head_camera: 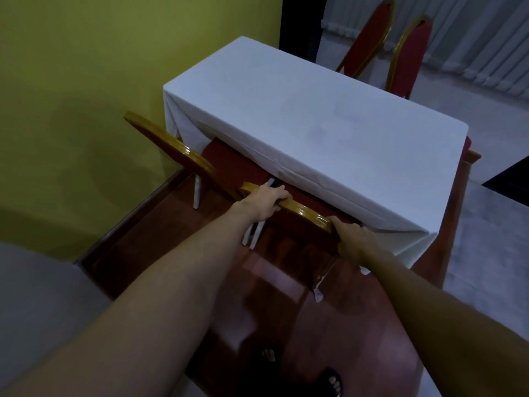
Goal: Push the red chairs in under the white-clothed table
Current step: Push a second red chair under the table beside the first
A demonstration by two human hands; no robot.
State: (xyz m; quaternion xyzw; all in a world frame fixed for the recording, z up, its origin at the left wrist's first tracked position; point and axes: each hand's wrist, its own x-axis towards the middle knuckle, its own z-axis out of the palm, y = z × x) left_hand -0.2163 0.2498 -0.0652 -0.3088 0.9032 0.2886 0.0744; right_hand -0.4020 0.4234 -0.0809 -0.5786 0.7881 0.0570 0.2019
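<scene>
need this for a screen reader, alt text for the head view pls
Both hands, left hand and right hand, grip the gold-framed back of a red chair partly under a white-clothed table. A second red chair stands beside it.

Wall: yellow-green painted wall [86, 96] filling the left side, plain and flat.
Platform: glossy reddish-brown wooden floor [160, 247] underfoot, catching pale reflections.
Lower floor: light grey surface [486, 253] off to the right, another grey patch at lower left.
Far side: pale vertical blinds [472, 44] across the upper right.
Gap: dark opening [303, 27] beside the wall.
Light: dim, cool, even.
</scene>
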